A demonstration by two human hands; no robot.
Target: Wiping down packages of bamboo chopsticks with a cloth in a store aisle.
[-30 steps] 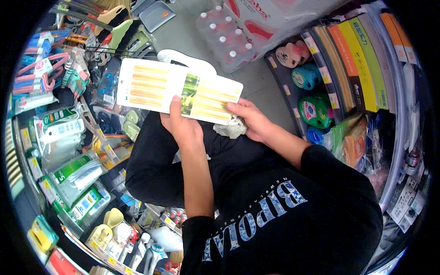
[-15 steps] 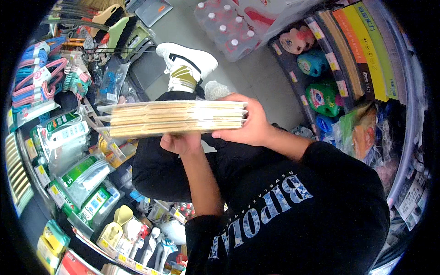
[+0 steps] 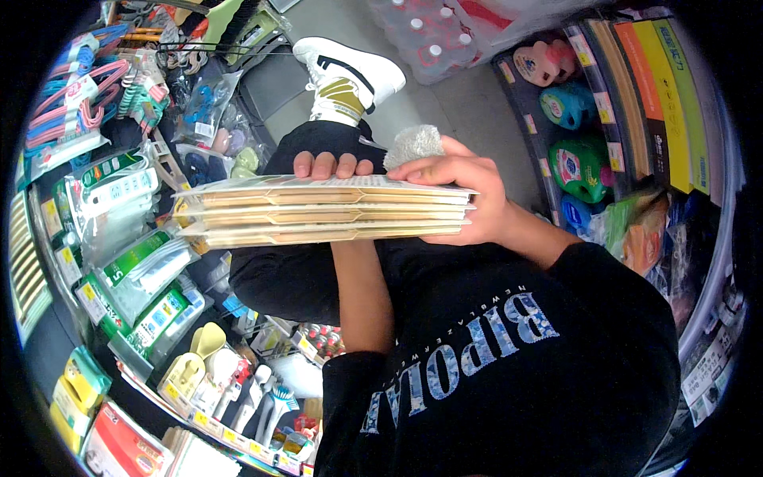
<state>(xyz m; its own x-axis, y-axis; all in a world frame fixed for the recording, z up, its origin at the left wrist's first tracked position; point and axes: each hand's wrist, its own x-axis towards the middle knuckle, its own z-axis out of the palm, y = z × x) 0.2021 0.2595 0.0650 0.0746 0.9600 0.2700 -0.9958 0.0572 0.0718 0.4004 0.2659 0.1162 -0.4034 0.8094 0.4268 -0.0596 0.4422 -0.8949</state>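
A stack of thin, flat tan boards, wrapped in clear plastic, lies level across my lap with its layered edges toward me. My left hand reaches under the stack, its fingertips curled over the far edge; the palm and thumb are hidden. At the right end, my right hand closes around the stack, fingers on top. Just beyond the right fingers shows a silvery, rough-textured ball; I cannot tell whether the hand touches it.
Shelves at left carry bundled hangers, green-and-white packs and brushes. Bottles such as a green one stand on the right shelf, near upright cartons. Wrapped drinks sit beyond my white shoe.
The stack has tipped so some of its top face shows. My left fingers now show over its far edge, where before my thumb showed beneath. The view has shifted slightly.
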